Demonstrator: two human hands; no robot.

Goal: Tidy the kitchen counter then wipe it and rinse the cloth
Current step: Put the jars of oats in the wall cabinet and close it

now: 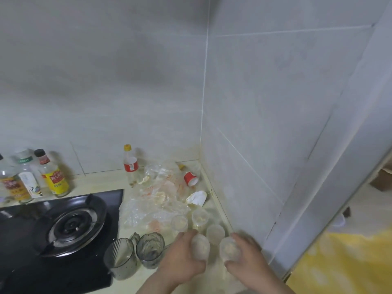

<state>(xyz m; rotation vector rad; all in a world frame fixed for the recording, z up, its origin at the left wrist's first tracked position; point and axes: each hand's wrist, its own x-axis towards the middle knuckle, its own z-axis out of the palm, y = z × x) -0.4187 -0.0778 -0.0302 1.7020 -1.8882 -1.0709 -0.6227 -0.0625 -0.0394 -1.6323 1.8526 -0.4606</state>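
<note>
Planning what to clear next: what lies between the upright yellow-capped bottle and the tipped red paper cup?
In the head view, crumpled clear plastic bags with food scraps lie between the bottle and the cup.

Five small plastic cups (200, 216), two glass mugs (150, 249), five bottles (130, 164), one stove burner (73, 224), one crumpled plastic bag (154, 200).

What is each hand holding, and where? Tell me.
Left hand grips a small clear cup round its side; right hand grips another cup likewise.

Grey tiled walls (127, 81) meet at a corner.
</note>
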